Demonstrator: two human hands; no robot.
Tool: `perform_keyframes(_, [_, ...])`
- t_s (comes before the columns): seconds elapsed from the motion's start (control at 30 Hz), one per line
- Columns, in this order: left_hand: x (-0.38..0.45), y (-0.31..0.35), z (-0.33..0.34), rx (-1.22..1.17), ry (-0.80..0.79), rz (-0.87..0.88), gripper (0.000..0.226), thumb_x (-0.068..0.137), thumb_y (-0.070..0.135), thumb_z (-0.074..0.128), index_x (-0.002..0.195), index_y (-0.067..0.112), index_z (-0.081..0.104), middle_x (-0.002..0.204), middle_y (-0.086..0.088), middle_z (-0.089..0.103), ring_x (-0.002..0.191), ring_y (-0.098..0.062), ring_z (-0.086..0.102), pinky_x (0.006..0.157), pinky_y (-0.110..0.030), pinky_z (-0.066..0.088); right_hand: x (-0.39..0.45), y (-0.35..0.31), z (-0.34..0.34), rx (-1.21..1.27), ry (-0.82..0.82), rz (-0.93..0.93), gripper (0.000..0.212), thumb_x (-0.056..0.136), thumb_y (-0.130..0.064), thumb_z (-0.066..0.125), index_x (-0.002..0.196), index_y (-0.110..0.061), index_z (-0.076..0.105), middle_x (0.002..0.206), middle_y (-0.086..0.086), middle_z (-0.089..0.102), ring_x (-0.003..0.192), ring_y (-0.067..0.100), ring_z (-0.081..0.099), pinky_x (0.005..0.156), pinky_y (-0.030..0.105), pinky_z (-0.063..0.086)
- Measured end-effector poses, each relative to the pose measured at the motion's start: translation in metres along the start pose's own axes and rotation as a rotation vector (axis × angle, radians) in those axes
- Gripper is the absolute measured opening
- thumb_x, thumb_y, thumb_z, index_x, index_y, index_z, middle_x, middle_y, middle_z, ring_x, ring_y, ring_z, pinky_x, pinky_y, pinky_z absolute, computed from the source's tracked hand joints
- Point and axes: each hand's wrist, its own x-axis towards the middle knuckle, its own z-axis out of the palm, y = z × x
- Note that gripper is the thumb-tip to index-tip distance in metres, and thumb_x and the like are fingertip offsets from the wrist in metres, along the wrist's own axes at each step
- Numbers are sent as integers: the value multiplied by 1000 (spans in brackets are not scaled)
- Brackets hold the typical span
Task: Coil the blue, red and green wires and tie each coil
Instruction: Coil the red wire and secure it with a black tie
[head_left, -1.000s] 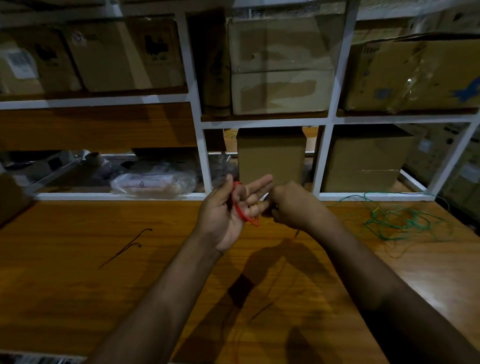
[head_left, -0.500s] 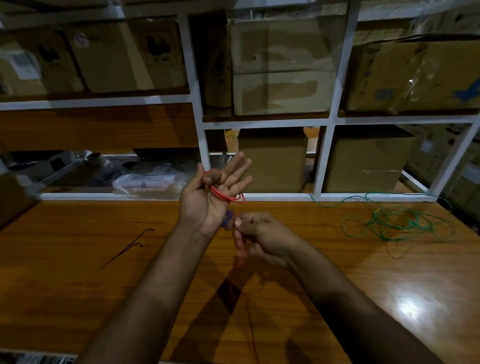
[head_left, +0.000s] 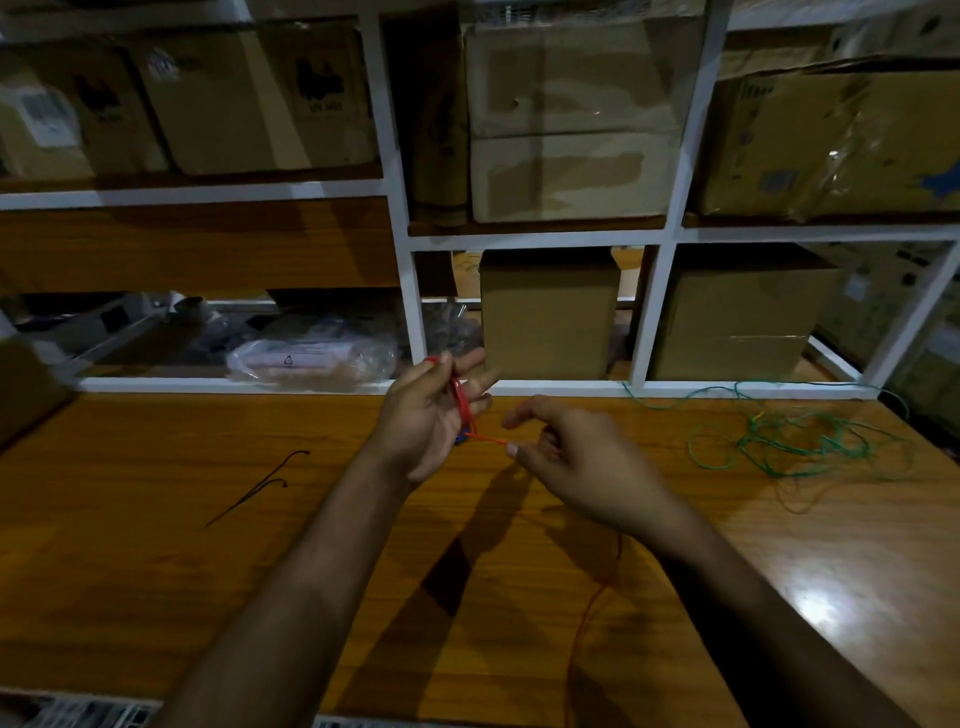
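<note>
Two hands are up over the worktop (head_left: 156, 571), and only the head view shows them.

Head view: the left hand (head_left: 426, 421) is held up with its fingers (head_left: 475, 361) spread out. The red wire (head_left: 461, 402) goes round those fingers in a few loops, so the hand is like a spool. A little bit of blue (head_left: 459, 440) peeks out under the palm; it may be the blue wire, but I cannot tell. The right hand (head_left: 587, 457) is just beside it, at 3 o'clock from the loops. Its thumb and one finger pinch the red wire, and the pointing finger sticks out.

Between the two hands the red wire is pulled in a short straight line, going from 9 o'clock to 3 o'clock. Past the right hand it drops down toward 6 o'clock and lies loose on the worktop. I think the next loop needs the right hand to carry this line up and over the left fingers. The right hand is the nearer one to the free end.

The red wire looks thin, bright and bendy. It should curl easily but may spring off the fingers if let go.

The green wire (head_left: 800, 441) lies in a messy heap at 3 o'clock, well apart, not coiled yet. Thin dark ties (head_left: 254, 488) lie at 9 o'clock.
</note>
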Motion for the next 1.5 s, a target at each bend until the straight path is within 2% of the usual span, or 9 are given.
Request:
perform_keyframes(0.13, [5, 2, 2, -158, -89, -60, 28, 95, 31, 40, 82, 8, 50, 139, -28, 51, 121, -43, 57, 100, -57, 48, -2, -3, 8, -103, 201, -104, 25, 87, -49, 64, 111, -41, 63, 70, -11, 63, 67, 3, 58, 60, 32, 51])
perform_keyframes(0.33, [0, 2, 10, -348, -184, -174, 33, 94, 32, 41, 75, 9, 55, 134, -35, 52, 122, -48, 55, 99, -54, 49, 2, -7, 13, -253, 399, -342, 23, 79, -43, 77, 96, -29, 74, 71, -8, 70, 60, 7, 61, 52, 31, 51])
perform_keyframes(0.53, [-3, 7, 13, -413, -216, -254, 37, 96, 32, 39, 73, 10, 58, 135, -37, 49, 127, -48, 50, 105, -56, 41, 5, 0, 18, -419, 535, -544, 22, 91, -40, 66, 96, -20, 74, 86, 0, 74, 74, 16, 67, 56, 32, 53])
perform_keyframes(0.67, [0, 10, 11, -412, -224, -273, 31, 96, 32, 39, 80, 9, 52, 139, -35, 46, 130, -48, 47, 113, -56, 32, 8, -3, 24, -392, 577, -496, 25, 94, -41, 63, 98, -18, 73, 83, -1, 71, 72, 15, 64, 54, 34, 50])
perform_keyframes(0.83, [2, 20, 3, -533, -272, -283, 44, 99, 31, 37, 74, 6, 62, 140, -41, 41, 132, -53, 41, 107, -58, 37, 9, 3, 18, -419, 488, -633, 28, 91, -36, 69, 112, -18, 69, 84, -1, 69, 70, 16, 63, 52, 34, 51])
perform_keyframes(0.97, [-1, 22, 4, -546, -277, -291, 42, 99, 30, 37, 75, 5, 60, 139, -43, 39, 130, -56, 41, 104, -58, 43, 11, -1, 13, -540, 590, -731, 15, 93, -27, 68, 102, -17, 75, 77, 0, 66, 63, 13, 58, 47, 26, 44])
perform_keyframes(1.23, [-4, 9, 11, -365, -250, -223, 39, 98, 33, 39, 73, 10, 57, 137, -36, 48, 131, -45, 47, 108, -52, 40, 13, -9, 12, -293, 498, -539, 17, 82, -41, 75, 88, -25, 75, 77, -6, 68, 65, 14, 62, 50, 31, 48])
perform_keyframes(1.37, [-5, 15, 10, -141, -234, -142, 32, 97, 32, 38, 76, 10, 46, 132, -30, 56, 125, -40, 55, 104, -53, 45, 11, -15, -6, -298, 247, -437, 17, 76, -45, 77, 83, -30, 73, 67, -11, 64, 60, 6, 57, 53, 29, 49])
perform_keyframes(1.5, [-3, 23, 2, -68, -150, -62, 41, 106, 29, 26, 76, 9, 45, 129, -28, 59, 122, -37, 59, 102, -52, 47, 4, -13, -23, -329, 22, -358, 19, 91, -45, 60, 101, -32, 71, 79, -10, 70, 71, 7, 61, 61, 28, 49])
